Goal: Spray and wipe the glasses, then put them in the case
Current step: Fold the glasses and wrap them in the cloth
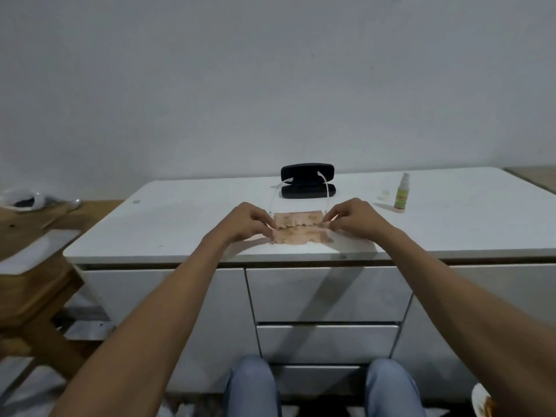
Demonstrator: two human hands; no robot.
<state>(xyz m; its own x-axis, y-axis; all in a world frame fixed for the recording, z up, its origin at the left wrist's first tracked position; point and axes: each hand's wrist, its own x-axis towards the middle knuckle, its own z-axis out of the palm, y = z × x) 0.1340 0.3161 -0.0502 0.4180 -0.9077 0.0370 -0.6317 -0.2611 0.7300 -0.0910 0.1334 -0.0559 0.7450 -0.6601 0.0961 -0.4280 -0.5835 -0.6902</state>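
The glasses (296,206) are thin and clear-framed, almost invisible but for their two pale, curved temple arms, which reach away from the person toward the case (307,181); their front sits at the near side, against a soft, peach-coloured cloth (296,231) with wavy, scalloped edges. The left hand (249,221) pinches the left end of the frame and the right hand (352,218) the right end, fingers drawn in narrow; whether each grip also takes in the cloth I cannot tell. The case is a black, rounded clamshell, standing open just behind the glasses. To the right of the case, well apart, stands a slim spray bottle (402,192) with a yellow-green label, and between them a small clear cap (385,194). All rest on a smooth, glossy white cabinet top (180,224) with flat white drawer fronts below, against a plain pale wall (270,85). Left of the cabinet stands wooden furniture (33,296).
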